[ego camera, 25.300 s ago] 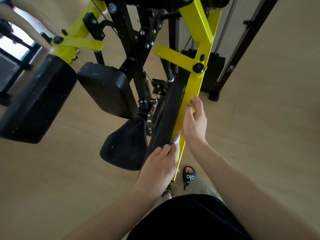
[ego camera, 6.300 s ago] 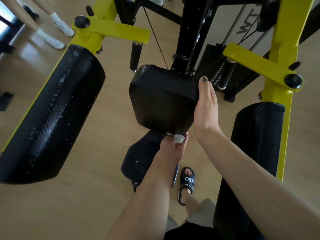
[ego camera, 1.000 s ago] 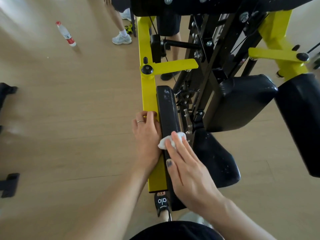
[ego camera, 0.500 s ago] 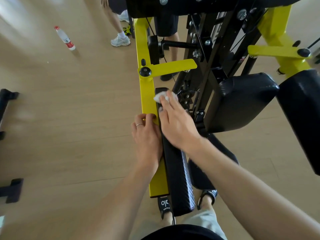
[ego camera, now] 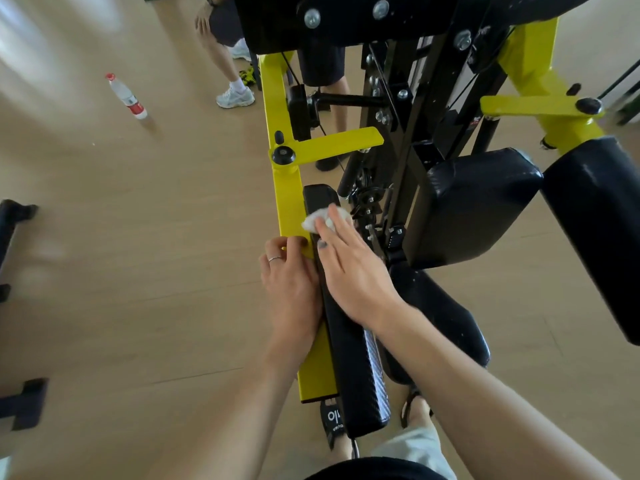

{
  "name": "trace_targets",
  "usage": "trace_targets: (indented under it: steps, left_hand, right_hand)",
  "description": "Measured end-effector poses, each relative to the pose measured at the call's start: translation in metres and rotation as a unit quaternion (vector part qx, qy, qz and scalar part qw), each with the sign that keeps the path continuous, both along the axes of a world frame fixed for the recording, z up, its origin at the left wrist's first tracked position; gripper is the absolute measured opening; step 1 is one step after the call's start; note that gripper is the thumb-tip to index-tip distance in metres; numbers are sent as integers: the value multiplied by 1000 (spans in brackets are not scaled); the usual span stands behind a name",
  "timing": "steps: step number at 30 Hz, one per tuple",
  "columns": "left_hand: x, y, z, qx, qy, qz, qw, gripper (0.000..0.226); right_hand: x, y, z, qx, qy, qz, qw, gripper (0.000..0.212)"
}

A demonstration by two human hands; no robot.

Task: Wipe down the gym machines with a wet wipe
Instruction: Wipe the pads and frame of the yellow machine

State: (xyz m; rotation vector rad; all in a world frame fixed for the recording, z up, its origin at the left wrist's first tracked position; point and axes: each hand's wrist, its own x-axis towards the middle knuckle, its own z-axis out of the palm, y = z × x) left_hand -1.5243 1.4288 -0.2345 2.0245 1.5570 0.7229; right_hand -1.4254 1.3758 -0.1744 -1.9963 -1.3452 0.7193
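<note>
Wiping step in hand, on the long black pad point(ego camera: 349, 344) that runs along the yellow arm point(ego camera: 289, 188) of the machine.

My right hand point(ego camera: 353, 268) lies flat on the pad's far end, fingers straight and close together, pressing the wipe point(ego camera: 320, 218) onto the vinyl. The wipe is bunched, white, showing past the fingertips near the pad's top edge, touching the yellow arm's edge too.

My left hand point(ego camera: 291, 285) steadies the yellow arm just beside the pad; fingers curl over its outer edge, ring point(ego camera: 275, 259) showing.

Judgement: the near half of this pad is yet to be covered on this pass. Next move calls for a firm drag toward me along the pad, palm kept flat so the wipe doesn't slip out, left hand bracing so the arm can't swing.

Seat pad point(ego camera: 474, 206) and roller point(ego camera: 595, 230) sit to the right, speckled white; likely next.
</note>
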Motion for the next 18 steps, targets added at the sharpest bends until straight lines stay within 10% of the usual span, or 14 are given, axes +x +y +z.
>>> trace_targets:
  steps: [5,14,18]
  left_hand:
    - [-4,-4,6,28,22,-27,999,17]
    - [-3,-4,17,-6,26,-25,999,22]
    - [1,-14,30,-31,-21,37,999,24]
  right_hand:
    - [-38,-119,9,-20,67,-15,997,50]
    - [-15,-66,15,-24,162,-45,985,43]
    - [-52,-158,16,-46,78,23,996,45]
